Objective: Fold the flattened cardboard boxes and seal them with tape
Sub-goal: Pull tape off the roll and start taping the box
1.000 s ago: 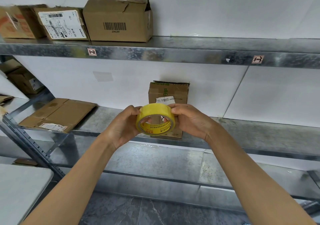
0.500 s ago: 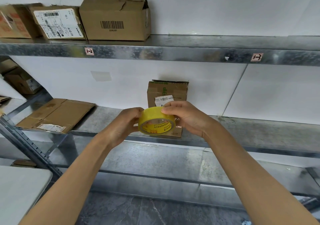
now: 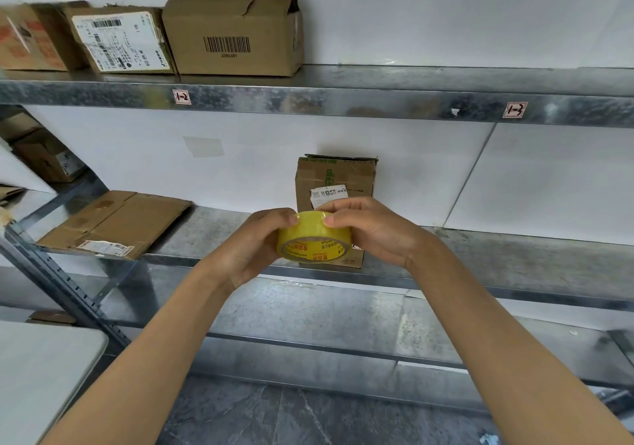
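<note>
in the head view, both hands are up near the middle of the picture and hold a yellow tape roll (image 3: pixel 314 238) between them. the left hand (image 3: pixel 254 242) wraps round the roll from its nine o'clock side, fingers curled under it and thumb on top. the right hand (image 3: pixel 370 231) grasps it from the three o'clock side, with its thumb pressed on top of the roll at about one o'clock. i think the thumbs are feeling for the loose end of the tape, since no strip hangs free. just behind the roll, at twelve o'clock from it, a small brown box (image 3: pixel 338 177) stands upright on the middle shelf (image 3: pixel 480 255). it looks folded into shape, but the hands hide its lower part, so i cannot tell if it is sealed. well apart, at nine o'clock from the roll, a flattened box (image 3: pixel 116 221) lies flat on the same shelf, not folded and not taped. on the top shelf (image 3: pixel 343 101), at about eleven o'clock, a big brown box (image 3: pixel 236 32) sits with two more boxes (image 3: pixel 120 39) on its nine o'clock side. a white table (image 3: pixel 41 376) shows at seven o'clock. so the job looks only partly done: the tape is in hand, but the taping is not begun here, and at least one box waits to be folded.
</note>
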